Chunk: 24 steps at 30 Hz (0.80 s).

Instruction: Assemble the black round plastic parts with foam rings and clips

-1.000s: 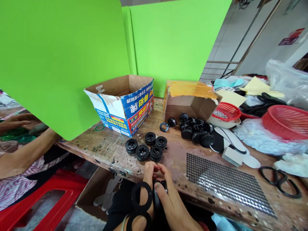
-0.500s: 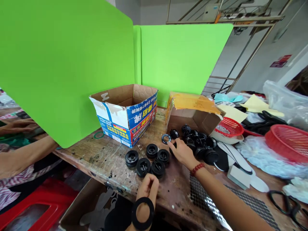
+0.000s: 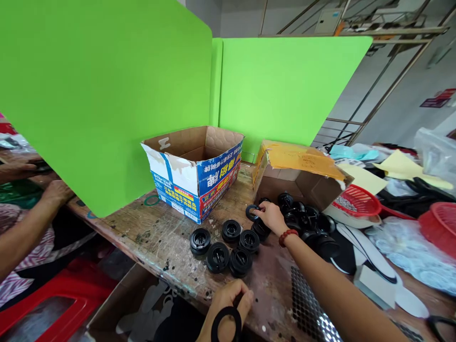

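My right hand (image 3: 271, 216), with a red bead bracelet, has its fingertips pinched on the edge of a thin dark ring (image 3: 251, 213) at the mouth of the yellow-topped carton. Just under that hand is a black round part (image 3: 261, 230). Near the table's front edge lies my left hand (image 3: 230, 299), its fingers curled in and nothing visible in them. A flat black ring (image 3: 226, 323) sits around its wrist. Between the hands several black round wheel-like parts (image 3: 239, 261) stand grouped on the table.
An open blue and white carton (image 3: 174, 183) stands behind the group. A yellow-topped carton (image 3: 302, 159) on its side spills black round parts (image 3: 313, 223). Red baskets (image 3: 363, 199) and white pads are at right. Another person's hands (image 3: 57, 192) are at left, past a green panel (image 3: 107, 104).
My right hand has closed on the ring that lay by its fingertips and tilted it up. My left hand has shifted slightly right and nearer. The whole view has swung a little left.
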Motion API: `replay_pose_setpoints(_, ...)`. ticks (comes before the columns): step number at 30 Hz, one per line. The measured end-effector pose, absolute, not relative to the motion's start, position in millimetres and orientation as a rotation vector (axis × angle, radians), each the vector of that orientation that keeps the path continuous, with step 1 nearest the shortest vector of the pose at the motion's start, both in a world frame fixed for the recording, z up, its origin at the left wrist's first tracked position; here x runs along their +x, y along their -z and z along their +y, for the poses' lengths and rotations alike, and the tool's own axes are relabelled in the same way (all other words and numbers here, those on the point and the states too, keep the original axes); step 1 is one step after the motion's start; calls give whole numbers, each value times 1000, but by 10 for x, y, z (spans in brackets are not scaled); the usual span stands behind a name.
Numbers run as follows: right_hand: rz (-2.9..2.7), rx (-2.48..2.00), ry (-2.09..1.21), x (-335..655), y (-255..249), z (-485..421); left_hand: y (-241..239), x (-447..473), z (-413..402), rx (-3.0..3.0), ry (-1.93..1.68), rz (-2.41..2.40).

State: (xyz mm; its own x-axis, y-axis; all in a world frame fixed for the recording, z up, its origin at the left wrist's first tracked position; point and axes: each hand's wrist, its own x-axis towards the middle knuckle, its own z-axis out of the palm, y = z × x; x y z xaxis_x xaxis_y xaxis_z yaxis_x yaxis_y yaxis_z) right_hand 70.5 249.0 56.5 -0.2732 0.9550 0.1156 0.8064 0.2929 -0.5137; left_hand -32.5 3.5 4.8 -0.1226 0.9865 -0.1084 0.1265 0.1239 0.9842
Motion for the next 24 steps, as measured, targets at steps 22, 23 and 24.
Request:
replay_pose_setpoints(22, -1690, -1059, -1776, 1890, -767, 629, -543, -96, -56, 643, -1258, 758)
replay_pose_setpoints(23, -1773, -1164, -1546, 1967, -721, 664, -567, -109, -83, 657, -1269, 788)
replay_pose_setpoints(24, -1848, -1249, -1308, 2042, -665, 699, -579, -122, -106, 679, -1292, 845)
